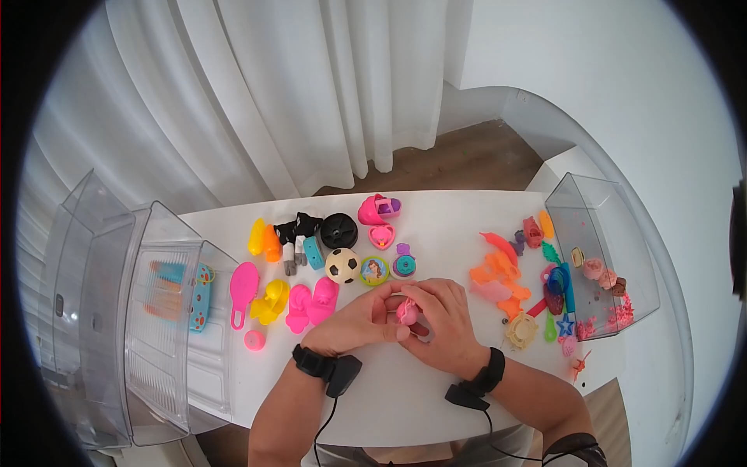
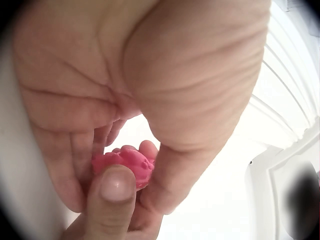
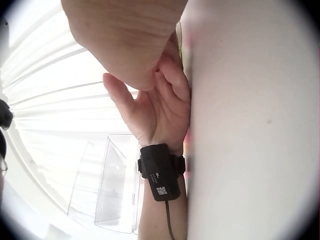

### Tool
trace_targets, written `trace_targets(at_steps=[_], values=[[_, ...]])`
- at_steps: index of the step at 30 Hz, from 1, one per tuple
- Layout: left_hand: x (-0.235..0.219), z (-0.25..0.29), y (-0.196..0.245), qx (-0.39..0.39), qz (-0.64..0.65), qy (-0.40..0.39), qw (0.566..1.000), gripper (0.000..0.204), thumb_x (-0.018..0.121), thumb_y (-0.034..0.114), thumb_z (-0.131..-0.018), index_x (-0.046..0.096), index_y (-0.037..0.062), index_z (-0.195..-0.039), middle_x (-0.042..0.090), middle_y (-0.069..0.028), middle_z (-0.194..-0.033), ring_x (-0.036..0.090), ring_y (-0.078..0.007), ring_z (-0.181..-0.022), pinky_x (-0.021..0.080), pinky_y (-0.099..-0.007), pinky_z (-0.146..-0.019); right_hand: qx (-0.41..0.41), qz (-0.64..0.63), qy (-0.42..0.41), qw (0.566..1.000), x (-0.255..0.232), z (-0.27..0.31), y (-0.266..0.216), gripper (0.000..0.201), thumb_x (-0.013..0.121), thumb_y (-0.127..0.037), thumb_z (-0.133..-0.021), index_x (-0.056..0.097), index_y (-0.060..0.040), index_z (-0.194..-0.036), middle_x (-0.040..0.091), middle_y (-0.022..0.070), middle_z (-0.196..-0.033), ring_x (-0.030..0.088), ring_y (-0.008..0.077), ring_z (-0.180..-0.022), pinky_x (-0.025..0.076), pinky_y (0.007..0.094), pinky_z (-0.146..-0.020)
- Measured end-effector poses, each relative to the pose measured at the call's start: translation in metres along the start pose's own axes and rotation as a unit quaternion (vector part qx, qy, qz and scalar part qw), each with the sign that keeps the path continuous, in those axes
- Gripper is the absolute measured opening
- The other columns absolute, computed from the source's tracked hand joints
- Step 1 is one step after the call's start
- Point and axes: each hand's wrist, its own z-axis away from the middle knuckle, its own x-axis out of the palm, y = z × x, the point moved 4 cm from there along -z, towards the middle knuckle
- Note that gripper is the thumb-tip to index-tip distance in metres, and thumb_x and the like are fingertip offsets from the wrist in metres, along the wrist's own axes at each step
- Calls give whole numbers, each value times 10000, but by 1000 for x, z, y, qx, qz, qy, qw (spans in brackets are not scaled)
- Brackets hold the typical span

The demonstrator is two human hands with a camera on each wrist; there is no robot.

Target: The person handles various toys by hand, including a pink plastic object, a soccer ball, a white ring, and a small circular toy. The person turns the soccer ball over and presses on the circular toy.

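A small pink toy (image 1: 407, 312) is held between both hands above the middle of the white table. The left hand (image 1: 352, 317) curls its fingers and thumb about the toy's left side; the right hand (image 1: 450, 328) grips it from the right. In the left wrist view the pink toy (image 2: 131, 162) has a bumpy surface, with the right thumb (image 2: 117, 185) pressed on its near face and the left hand (image 2: 115, 75) around it. The right wrist view shows the left hand (image 3: 162, 110) beside the right hand (image 3: 125, 35); there the toy is hidden.
Left of the hands lie pink shoes (image 1: 324, 300), a yellow toy (image 1: 269, 303), a pink paddle (image 1: 244, 289) and a football (image 1: 342, 266). Orange toys (image 1: 498, 272) lie to the right. Clear bins stand at both ends, the right one (image 1: 599, 315) holding small pink pieces.
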Motion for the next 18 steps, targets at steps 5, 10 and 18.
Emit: trace_targets(at_steps=[5,10,18], values=[[-4,2,-1,-92,50,27,994,739,827,283,-974,425,28,-1539,618,-105,-1409,666,-217,-1251,542,-363,-1098,-7,12,-4,1000,-3,-4,-4,665,855,-160,-767,614,-59,-1378,608,131,-1304,601,351,-1190,444,494,-1042],[-4,1,-4,-44,-13,4,999,706,782,325,-1010,422,26,-1539,618,-103,-1407,672,-215,-1237,543,-361,-1089,11,-2,11,1000,-1,-2,-2,703,854,-135,-769,587,-58,-1415,619,135,-1313,604,356,-1192,448,502,-1044],[1,3,3,-102,62,45,992,676,769,190,-1009,401,36,-1555,607,-89,-1405,654,-205,-1251,527,-349,-1100,-26,0,-16,1000,0,-3,-5,710,845,-95,-770,567,-39,-1421,629,146,-1310,610,353,-1178,454,485,-1030]])
